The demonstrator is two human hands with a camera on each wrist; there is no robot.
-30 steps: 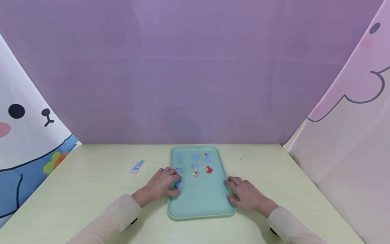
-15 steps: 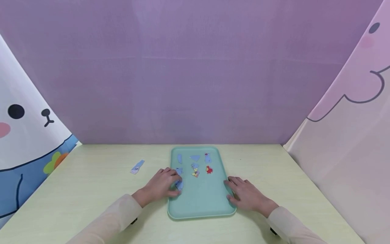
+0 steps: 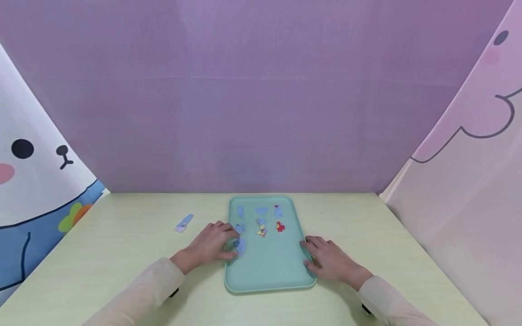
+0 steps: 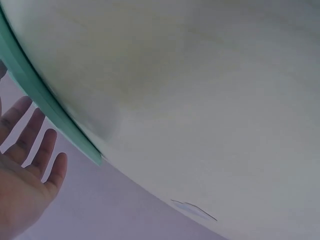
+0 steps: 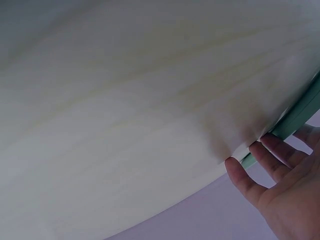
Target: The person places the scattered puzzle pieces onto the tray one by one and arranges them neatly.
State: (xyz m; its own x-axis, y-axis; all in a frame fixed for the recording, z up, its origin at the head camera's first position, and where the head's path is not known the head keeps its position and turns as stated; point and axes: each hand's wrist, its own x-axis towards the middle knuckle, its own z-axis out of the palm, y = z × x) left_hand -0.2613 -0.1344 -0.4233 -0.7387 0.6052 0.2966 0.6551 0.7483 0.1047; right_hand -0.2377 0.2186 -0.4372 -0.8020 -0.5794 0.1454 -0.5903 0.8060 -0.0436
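The mint-green tray [image 3: 271, 271] lies on the table and bears several small paper puzzle pieces. My left hand [image 3: 210, 246] hovers at the tray's left rim, its fingers apart and holding nothing. A blue piece [image 3: 240, 246] lies on the tray just beyond those fingertips. In the left wrist view my left hand [image 4: 25, 175] shows spread fingers beside the rim. At the right rim rests my right hand [image 3: 330, 260], its relaxed fingers touching the tray's edge. The right wrist view has my right hand [image 5: 295, 185] with fingertips against the table and the green rim [image 5: 300, 112].
A lone blue and pink piece [image 3: 184, 223] lies on the table left of the tray. On the tray are a red piece [image 3: 280, 227], a yellow-patterned piece [image 3: 261, 227] and several blue ones. A purple backdrop [image 3: 244, 113] stands behind the table, with printed cloths at both sides.
My left hand has let go of the blue piece and drawn back slightly left, leaving the piece on the tray. The right hand has not moved.
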